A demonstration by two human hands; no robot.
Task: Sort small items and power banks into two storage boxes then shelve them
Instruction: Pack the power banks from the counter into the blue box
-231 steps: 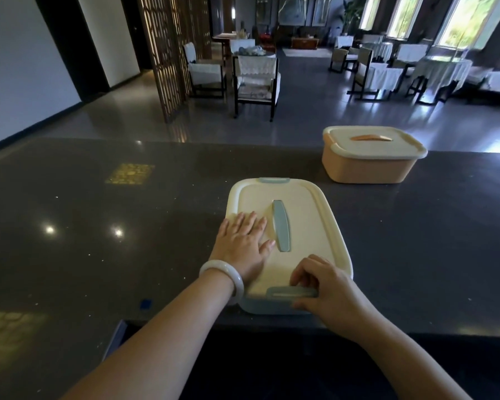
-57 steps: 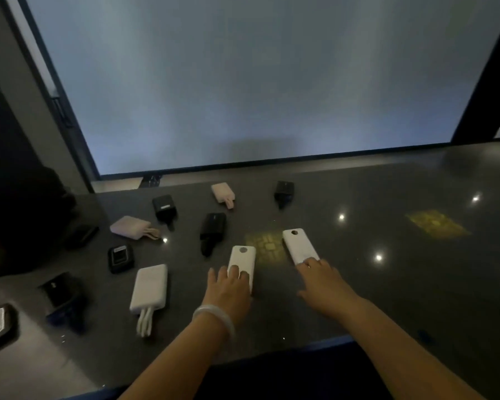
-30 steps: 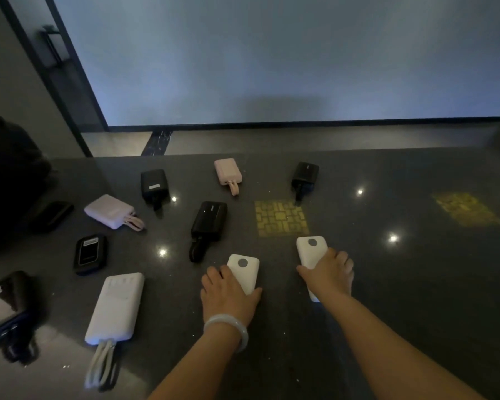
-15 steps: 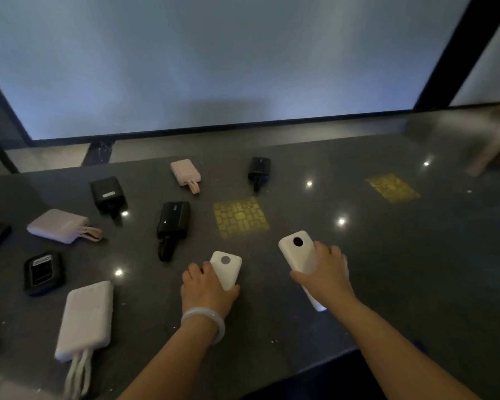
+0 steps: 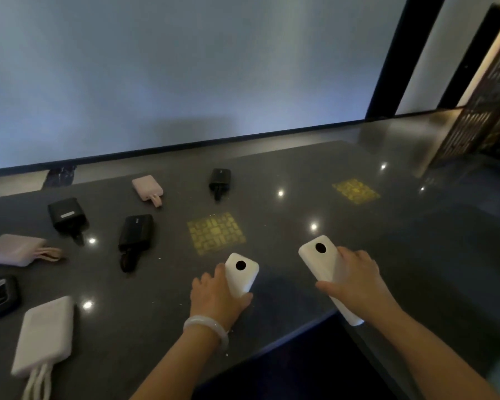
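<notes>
White rounded power banks (image 5: 241, 274), hand-gripped.

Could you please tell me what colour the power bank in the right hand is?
White, with a dark round spot near its far end; the head view shows the power bank clearly.

On the dark polished stone desk (image 5: 300, 174): two white oblong power banks nearest, one (image 5: 241, 274) left of the other (image 5: 322, 262). Behind-left, a black block-shaped power bank (image 5: 135, 232). Farther back, a small pink power bank (image 5: 147, 187) left of a small black one (image 5: 220, 180). At near-left, a flat white power bank with cables (image 5: 45, 333).
</notes>
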